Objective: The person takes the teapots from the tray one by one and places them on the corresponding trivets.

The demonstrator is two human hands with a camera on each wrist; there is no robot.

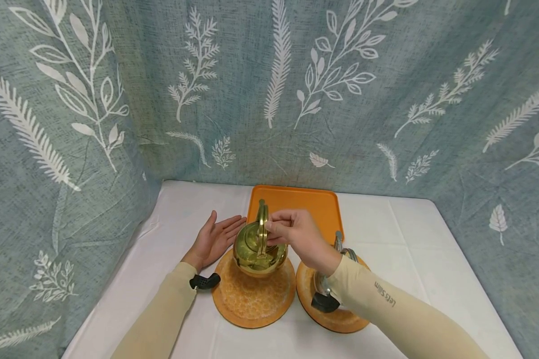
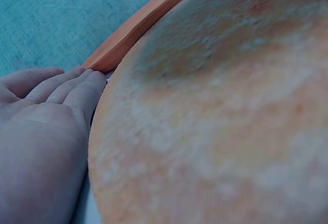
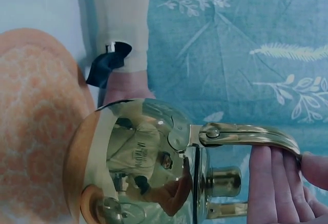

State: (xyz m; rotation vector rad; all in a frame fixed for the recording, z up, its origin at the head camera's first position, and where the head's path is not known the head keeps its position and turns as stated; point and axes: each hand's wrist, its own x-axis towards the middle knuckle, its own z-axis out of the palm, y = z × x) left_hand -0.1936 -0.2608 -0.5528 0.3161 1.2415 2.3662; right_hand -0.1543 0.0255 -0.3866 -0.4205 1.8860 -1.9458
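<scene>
A shiny gold teapot (image 1: 251,259) hangs by its arched handle over the left round mat (image 1: 253,306), its spout pointing to the far side. My right hand (image 1: 298,234) grips the handle, fingers wrapped under it and thumb over it in the right wrist view. Clear of the mat, the pot's mirror-like body (image 3: 138,152) reflects a person. My left hand (image 1: 213,242) lies to the left of the pot, palm turned up and fingers straight, holding nothing. In the left wrist view its fingertips reach the tray's corner beside the mat.
An orange tray (image 1: 298,199) lies at the back of the white table (image 1: 400,224). On the right, a silver teapot (image 1: 339,241) stands on a second round mat (image 1: 341,325), largely hidden by my right forearm. A leaf-patterned curtain (image 1: 251,89) encloses the table.
</scene>
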